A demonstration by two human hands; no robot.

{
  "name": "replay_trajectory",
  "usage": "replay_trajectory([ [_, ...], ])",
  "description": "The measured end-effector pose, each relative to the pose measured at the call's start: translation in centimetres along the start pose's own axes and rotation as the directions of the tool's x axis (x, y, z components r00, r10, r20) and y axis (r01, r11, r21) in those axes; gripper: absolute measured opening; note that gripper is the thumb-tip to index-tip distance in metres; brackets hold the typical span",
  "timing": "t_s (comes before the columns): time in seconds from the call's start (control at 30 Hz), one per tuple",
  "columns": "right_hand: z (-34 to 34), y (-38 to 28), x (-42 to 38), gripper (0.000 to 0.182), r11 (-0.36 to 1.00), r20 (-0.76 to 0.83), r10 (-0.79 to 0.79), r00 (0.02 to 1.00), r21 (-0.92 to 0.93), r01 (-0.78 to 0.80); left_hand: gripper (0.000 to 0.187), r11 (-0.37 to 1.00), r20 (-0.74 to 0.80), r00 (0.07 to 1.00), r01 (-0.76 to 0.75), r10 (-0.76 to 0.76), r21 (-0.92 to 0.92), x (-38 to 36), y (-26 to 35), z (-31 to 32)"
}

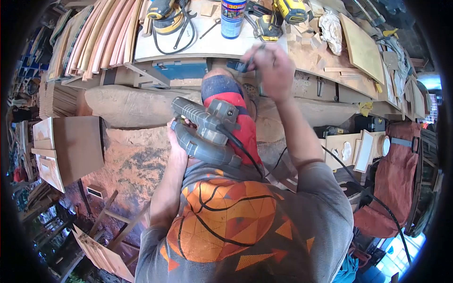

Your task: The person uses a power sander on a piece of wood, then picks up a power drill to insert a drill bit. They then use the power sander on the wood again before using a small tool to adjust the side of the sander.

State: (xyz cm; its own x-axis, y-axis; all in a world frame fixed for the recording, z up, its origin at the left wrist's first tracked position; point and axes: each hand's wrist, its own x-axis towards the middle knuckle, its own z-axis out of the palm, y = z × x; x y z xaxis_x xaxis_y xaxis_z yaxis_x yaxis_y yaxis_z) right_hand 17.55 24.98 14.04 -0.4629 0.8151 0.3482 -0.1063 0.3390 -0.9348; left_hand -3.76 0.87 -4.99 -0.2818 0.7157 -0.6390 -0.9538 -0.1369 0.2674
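Observation:
A grey corded power tool (pixel 207 127), with a ribbed body and a curved handle, lies tilted across my lap. My left hand (pixel 177 134) is closed round its left end, with part of the fingers hidden behind the casing. Raised near the bench's front edge, my right hand (pixel 273 70) is blurred by motion. Its fingers are pinched on a small dark object (pixel 250 61) whose kind I cannot tell. Beyond that hand, a blue spray can (pixel 232 21) and a yellow-and-black drill (pixel 283 16) stand on the workbench (pixel 207 42).
A sander (pixel 167 19) and an open-ended wrench (pixel 185 30) rest at the bench's left part, beside stacked wooden strips (pixel 104 37). Wood offcuts and a board (pixel 361 47) lie to the right. A black cord (pixel 358 181) runs past my right side. A brown box-like panel (pixel 78 148) stands at left.

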Motion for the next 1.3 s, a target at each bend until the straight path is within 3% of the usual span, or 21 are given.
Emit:
replay_trajectory([
  [0.03, 0.2, -1.0, -2.0, 0.016, 0.997, 0.093, 0.01, 0.996, -0.074, -0.003, 0.039, 0.997, -0.015, 0.999, 0.038, -0.039, -0.061, 0.1, 0.0, 0.4],
  [0.07, 0.4, -1.5, -3.5, 0.016, 0.997, 0.086, 0.016, 0.996, -0.081, -0.009, 0.039, 0.996, -0.001, 0.999, 0.04, -0.04, -0.08, -0.2, -0.3, 0.5],
  [0.13, 0.8, -1.7, -6.5, 0.015, 0.982, 0.204, -0.039, 0.978, 0.186, 0.0, 0.039, 0.99, 0.017, 0.995, 0.098, -0.096, -0.101, 0.1, -0.2, 0.2],
  [0.2, 0.5, -1.5, -8.1, 0.015, 0.983, 0.178, -0.021, 0.984, 0.183, -0.012, 0.038, 0.983, 0.043, 0.989, 0.145, -0.141, -0.112, 0.2, 0.0, 0.9],
  [0.27, 0.1, -1.1, -9.6, 0.016, 0.983, 0.142, -0.001, 0.99, 0.179, -0.025, 0.038, 0.999, -0.055, 0.998, -0.02, 0.023, 0.04, -0.1, -0.5, 1.7],
  [0.3, 0.1, -0.8, -10.2, 0.016, 0.988, 0.139, -0.003, 0.99, 0.152, -0.018, 0.038, 0.998, -0.05, 0.999, -0.008, 0.01, 0.055, 0.0, -0.6, 1.9],
  [0.43, 0.6, -0.2, -11.5, 0.018, 0.987, 0.07, -0.05, 0.996, 0.156, 0.038, 0.038, 0.989, 0.0, 0.998, -0.058, 0.058, 0.137, 0.6, -0.2, 1.6],
  [0.5, 0.6, 0.3, -11.7, 0.019, 0.984, 0.043, -0.088, 0.995, 0.158, 0.08, 0.039, 0.973, 0.125, 0.982, -0.159, 0.139, 0.168, 0.5, -0.3, 1.6],
  [0.77, 0.7, 0.7, -12.5, 0.023, 0.982, -0.03, -0.106, 0.994, 0.155, 0.109, 0.039, 0.96, 0.118, 0.979, -0.188, 0.167, 0.206, 2.0, -0.2, -0.5],
  [0.83, 0.5, 0.5, -12.3, 0.02, 0.976, -0.025, -0.215, 0.976, -0.046, 0.214, 0.039, 0.964, 0.105, 0.981, -0.181, 0.163, 0.196, 1.9, -0.3, -0.4],
  [1.03, -0.2, -1.0, -12.1, 0.013, 0.969, -0.077, -0.172, 0.982, -0.194, 0.154, 0.039, 0.983, 0.028, 0.991, -0.133, 0.131, 0.128, 1.6, -0.6, 0.0],
  [1.1, -0.5, -1.1, -12.2, 0.014, 0.97, -0.08, -0.162, 0.984, -0.199, 0.143, 0.04, 0.987, 0.183, 0.98, -0.107, 0.085, 0.116, 2.0, -0.3, -1.1],
  [1.27, -1.4, -1.9, -12.5, 0.016, 0.959, -0.059, -0.105, 0.993, -0.27, 0.085, 0.041, 1.0, 0.166, 0.986, -0.028, 0.027, 0.007, 1.5, -0.4, -1.5],
  [1.3, -1.6, -2.4, -12.4, 0.017, 0.982, -0.105, -0.072, 0.992, -0.184, 0.051, 0.041, 0.999, 0.16, 0.987, -0.034, 0.032, 0.009, 1.6, -0.4, -1.4],
])
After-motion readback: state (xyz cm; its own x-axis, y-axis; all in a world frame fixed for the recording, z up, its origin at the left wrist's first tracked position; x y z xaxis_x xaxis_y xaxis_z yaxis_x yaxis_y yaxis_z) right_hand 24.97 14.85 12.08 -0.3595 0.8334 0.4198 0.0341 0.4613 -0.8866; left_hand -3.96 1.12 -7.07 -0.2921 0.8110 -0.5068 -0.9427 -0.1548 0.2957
